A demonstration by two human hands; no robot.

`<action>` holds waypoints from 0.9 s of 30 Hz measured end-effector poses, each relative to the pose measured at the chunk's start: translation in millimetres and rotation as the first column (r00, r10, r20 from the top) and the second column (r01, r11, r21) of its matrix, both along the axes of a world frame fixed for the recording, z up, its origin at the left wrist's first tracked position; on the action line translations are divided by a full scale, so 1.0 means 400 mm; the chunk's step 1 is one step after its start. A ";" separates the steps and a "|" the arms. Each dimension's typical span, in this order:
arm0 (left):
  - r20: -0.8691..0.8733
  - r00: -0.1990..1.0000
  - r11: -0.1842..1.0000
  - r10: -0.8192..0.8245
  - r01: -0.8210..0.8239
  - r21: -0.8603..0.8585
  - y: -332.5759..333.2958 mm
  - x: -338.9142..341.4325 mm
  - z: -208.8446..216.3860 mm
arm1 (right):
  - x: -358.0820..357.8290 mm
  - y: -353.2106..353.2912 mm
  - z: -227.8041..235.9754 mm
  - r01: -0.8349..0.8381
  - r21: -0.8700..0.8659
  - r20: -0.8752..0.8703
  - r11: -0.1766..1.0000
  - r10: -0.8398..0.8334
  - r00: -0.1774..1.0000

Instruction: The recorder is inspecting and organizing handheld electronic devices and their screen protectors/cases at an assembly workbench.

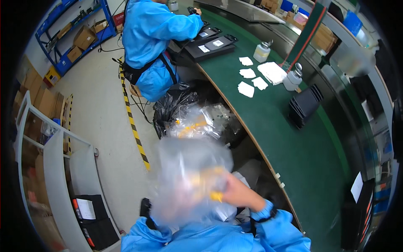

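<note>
In front of my body I have a clear plastic bag (195,155), smeared by motion, with yellow strips or tape on it. My right hand (237,193) grips the bag's right side beside a yellow patch. Behind the cloudy film, my left hand (174,203) shows only faintly at the bag's lower left, and its fingers cannot be made out. Just beyond, below the table edge, lies a heap of crumpled clear plastic (199,122) with yellow tape on it, partly inside a black bin bag (166,109).
A long green-topped table (260,122) runs along my right, bearing white cloths (272,72), pump bottles (262,52), a stack of black trays (305,105) and flat black devices (214,45). A co-worker in blue (153,42) is ahead. At left is a grey shelf cart (58,168).
</note>
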State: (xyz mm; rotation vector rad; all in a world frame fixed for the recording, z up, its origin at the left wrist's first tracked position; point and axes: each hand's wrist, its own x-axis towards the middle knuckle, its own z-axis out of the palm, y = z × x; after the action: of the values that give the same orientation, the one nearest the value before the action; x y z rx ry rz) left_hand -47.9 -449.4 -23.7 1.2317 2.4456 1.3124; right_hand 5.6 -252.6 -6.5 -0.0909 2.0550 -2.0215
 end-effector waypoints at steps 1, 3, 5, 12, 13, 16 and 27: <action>0.563 0.826 0.990 -0.015 -0.066 0.123 -0.064 -0.049 0.057 | -0.043 -0.008 -0.062 0.074 -0.125 0.129 0.989 -0.058 0.990; 0.144 0.949 0.909 0.282 -0.312 0.276 -0.247 -0.088 -0.236 | -0.138 -0.082 -0.100 0.259 -0.279 0.204 0.925 -0.207 0.957; 0.491 0.864 0.790 0.113 -0.377 0.482 -0.194 -0.116 -0.083 | -0.212 -0.130 -0.146 0.489 -0.377 0.340 0.786 -0.374 0.863; 0.096 0.995 0.819 0.008 0.049 -0.572 0.132 -0.339 -0.131 | -0.315 -0.036 -0.261 0.672 -0.516 0.478 0.531 -0.473 0.740; 0.001 1.000 0.806 -0.018 0.016 -0.591 0.149 -0.391 -0.196 | -0.288 -0.029 -0.229 0.644 -0.588 0.477 0.489 -0.433 0.765; -0.015 1.000 0.712 -0.019 0.003 -0.702 0.209 -0.525 -0.366 | -0.125 0.014 -0.145 0.686 -0.424 0.538 0.591 -0.445 0.716; -0.074 0.867 0.702 0.493 -0.446 -0.556 0.321 -0.566 -1.013 | 0.437 0.056 -0.176 0.977 -0.064 0.699 0.205 -0.689 0.191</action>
State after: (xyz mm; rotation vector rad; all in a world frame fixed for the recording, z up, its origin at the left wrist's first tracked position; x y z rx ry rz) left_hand -274.2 -321.0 -429.0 0.4044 2.8795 0.5771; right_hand 180.4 -230.3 -76.7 1.8394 1.0686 -2.6278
